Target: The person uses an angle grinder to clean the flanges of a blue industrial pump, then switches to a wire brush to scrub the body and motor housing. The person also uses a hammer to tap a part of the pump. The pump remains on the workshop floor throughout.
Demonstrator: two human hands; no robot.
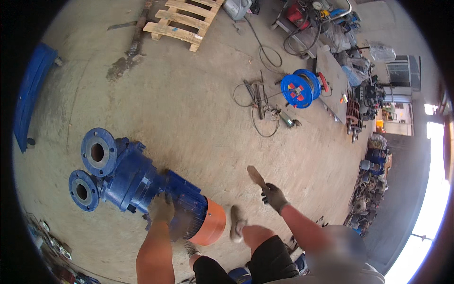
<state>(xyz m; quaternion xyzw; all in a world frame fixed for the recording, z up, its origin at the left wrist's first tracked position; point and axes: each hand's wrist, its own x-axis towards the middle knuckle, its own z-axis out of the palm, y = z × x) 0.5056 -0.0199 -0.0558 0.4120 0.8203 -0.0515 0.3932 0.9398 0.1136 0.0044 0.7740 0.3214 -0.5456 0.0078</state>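
Note:
A blue pump (130, 177) with two round pipe flanges lies on the floor at the left, joined to a finned blue motor (190, 201) with an orange end cover (209, 222). My left hand (161, 208), in a dark glove, rests against the pump between its body and the motor; its fingers are blurred and partly hidden. My right hand (274, 198), also gloved, is closed around one end of a flat brown strip (256, 176). That strip points away from me, held above the floor to the right of the motor. Its exact kind I cannot make out.
Ahead stand a blue cable reel (298, 90) and loose tools with cable (257, 102). A wooden pallet (184, 21) lies farther off, beside a rusty shaft (139, 31). Machine parts (364, 199) line the right wall. A blue metal piece (34, 94) stands far left.

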